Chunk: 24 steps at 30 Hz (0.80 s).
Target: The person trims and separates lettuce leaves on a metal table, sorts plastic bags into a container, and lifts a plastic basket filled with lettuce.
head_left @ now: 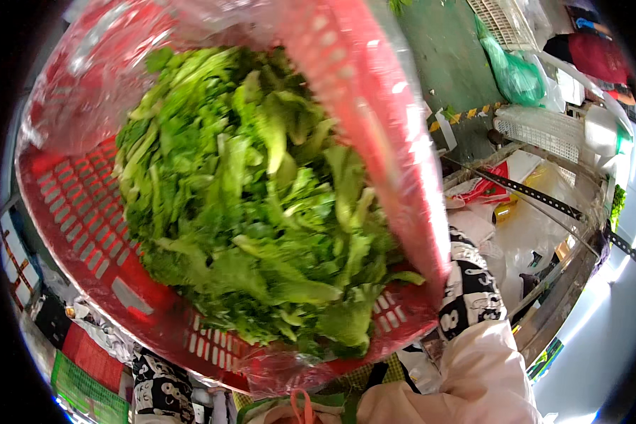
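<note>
A large red plastic basket (pixel 85 212) with slotted walls fills the left and middle of the view, tilted toward me. Loose green leafy lettuce (pixel 240 205) is heaped inside it. Clear plastic film (pixel 92 106) lies over parts of its rim and far wall. My right forearm, in a black-and-white patterned sleeve (pixel 470 290), reaches up along the basket's right side; the fingers are hidden, and a pale patch (pixel 473 225) past the cuff could be the hand. Under the near left rim shows my left patterned sleeve (pixel 162 385), its hand concealed by the basket.
At right stands a metal-framed cart (pixel 565 275) with plastic bags in it. Beyond are a white crate (pixel 537 131), a green plastic bag (pixel 519 74) and a person in dark red (pixel 593 56). Lower left, there is a green mesh crate (pixel 88 389). Yellow-black tape (pixel 466 115) marks the green floor.
</note>
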Each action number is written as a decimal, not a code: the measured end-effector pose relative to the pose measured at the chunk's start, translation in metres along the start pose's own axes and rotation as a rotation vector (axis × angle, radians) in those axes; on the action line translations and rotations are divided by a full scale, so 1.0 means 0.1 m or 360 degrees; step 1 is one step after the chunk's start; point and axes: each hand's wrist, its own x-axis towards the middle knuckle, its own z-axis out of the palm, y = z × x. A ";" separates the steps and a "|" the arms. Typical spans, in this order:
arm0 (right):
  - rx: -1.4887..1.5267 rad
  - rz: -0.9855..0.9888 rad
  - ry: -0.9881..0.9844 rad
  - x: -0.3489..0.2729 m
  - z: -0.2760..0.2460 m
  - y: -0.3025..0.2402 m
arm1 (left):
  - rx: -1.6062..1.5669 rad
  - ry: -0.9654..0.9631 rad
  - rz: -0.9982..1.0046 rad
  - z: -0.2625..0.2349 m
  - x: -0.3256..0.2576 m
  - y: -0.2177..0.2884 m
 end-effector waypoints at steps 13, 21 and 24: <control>0.0784 0.0094 0.0148 0.11 -1.19 0.02 | -0.0010 -0.0285 0.0011 -0.02 0.46 0.07; 0.1990 0.0163 -0.0096 -0.58 -2.74 0.65 | -0.0081 -0.0573 -0.0039 0.14 0.74 0.04; 0.2302 0.0072 -0.0363 -1.00 -3.08 1.01 | -0.0163 -0.0717 -0.0056 0.39 0.82 0.07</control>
